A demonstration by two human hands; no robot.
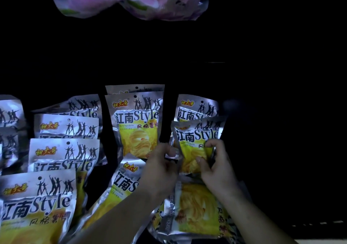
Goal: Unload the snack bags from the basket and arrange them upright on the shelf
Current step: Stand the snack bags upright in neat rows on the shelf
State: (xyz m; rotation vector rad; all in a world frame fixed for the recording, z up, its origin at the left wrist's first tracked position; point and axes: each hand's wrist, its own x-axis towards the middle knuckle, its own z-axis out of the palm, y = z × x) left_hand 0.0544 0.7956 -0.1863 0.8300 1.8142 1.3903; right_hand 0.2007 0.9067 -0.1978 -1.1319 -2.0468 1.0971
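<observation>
The left hand [161,166] & right hand [216,170] both pinch the snack bag [197,136] at its bottom corners. Stand it straight against the rear bag [195,108], w/ bottom flat, then release slowly.

Both hands were on it: a silver-and-yellow crisp bag [195,136] was held upright, slightly tilted, pinched low down by the left hand [160,168] and right hand [217,170]. A matching bag [195,106] stood just behind it. The middle bag [137,123] stood straight alongside, label forward. A sideways bag [199,211] lay flat just below the held one. The left-side bags [63,155] stood upright, one behind another.
</observation>
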